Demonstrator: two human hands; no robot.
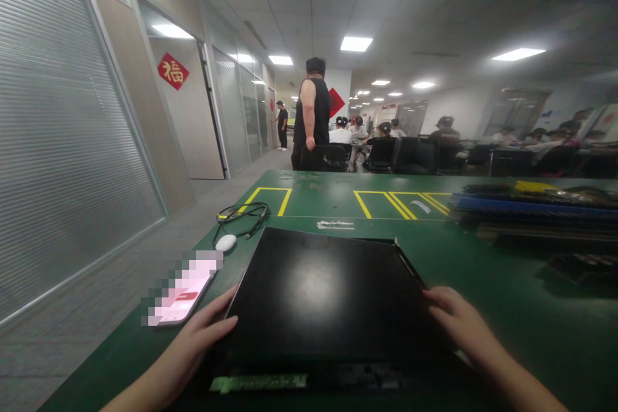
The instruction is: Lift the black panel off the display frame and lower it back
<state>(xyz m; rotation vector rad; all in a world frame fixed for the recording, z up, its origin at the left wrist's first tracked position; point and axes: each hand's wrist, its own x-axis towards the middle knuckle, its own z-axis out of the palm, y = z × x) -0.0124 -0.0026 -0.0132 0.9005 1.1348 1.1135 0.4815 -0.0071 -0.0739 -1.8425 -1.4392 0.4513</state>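
Observation:
A flat black rectangular panel (328, 296) with a glossy light spot in its middle lies in front of me, above the green table (333, 180). My left hand (207, 328) grips its left edge, thumb on top and fingers toward the side. At the opposite edge, my right hand (456, 318) pinches the side with thumb and fingers. A thin dark rim shows past the panel's far right corner; I cannot tell whether it is a separate frame underneath. Along the near side runs a dark strip with a green piece (261, 382) on it.
Left of the panel are a phone (186, 299), a white oval object (226, 243) and a black cable (248, 222). Blurred dark and blue flat items (526, 209) are stacked at the right. Yellow tape marks the far tabletop. A person (313, 116) stands beyond; others sit farther back.

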